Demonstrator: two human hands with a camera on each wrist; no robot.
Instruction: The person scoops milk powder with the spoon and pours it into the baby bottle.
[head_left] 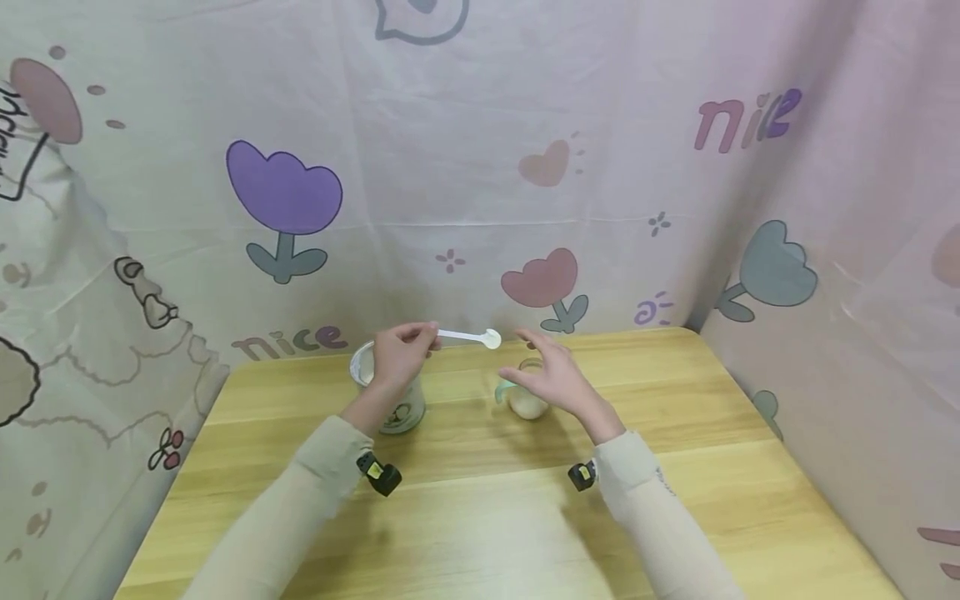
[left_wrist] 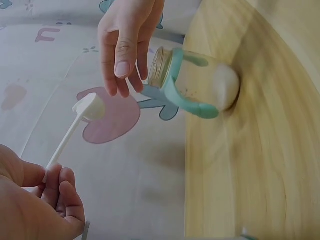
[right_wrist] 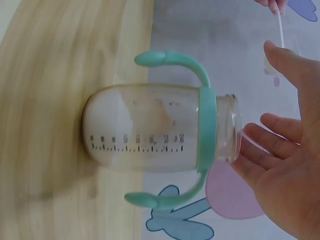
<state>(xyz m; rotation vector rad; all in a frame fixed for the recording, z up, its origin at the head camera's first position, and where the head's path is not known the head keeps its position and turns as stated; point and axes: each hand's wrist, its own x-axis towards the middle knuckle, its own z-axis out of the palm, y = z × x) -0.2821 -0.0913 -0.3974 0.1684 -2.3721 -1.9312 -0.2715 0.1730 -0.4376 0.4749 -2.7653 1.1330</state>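
Observation:
My left hand [head_left: 400,357] pinches a white measuring scoop [left_wrist: 92,107] by the end of its long handle, the bowl pointing right, with white powder at its top. Beneath that hand is a pale powder can [head_left: 409,410], open at the top and partly covered by the hand and wrist. My right hand [head_left: 557,379] is spread with nothing in its grasp, fingers close to the mouth of a baby bottle [right_wrist: 150,112]. The clear bottle stands upright without a lid, has two mint-green handles [right_wrist: 142,199] and a measuring scale, and holds white powder at its bottom.
A wooden table [head_left: 480,525] carries the can and bottle near its back edge. Behind and beside it hangs a pale cloth [head_left: 420,125] printed with flowers, hearts and words. A small black camera [head_left: 381,475] is strapped at each wrist.

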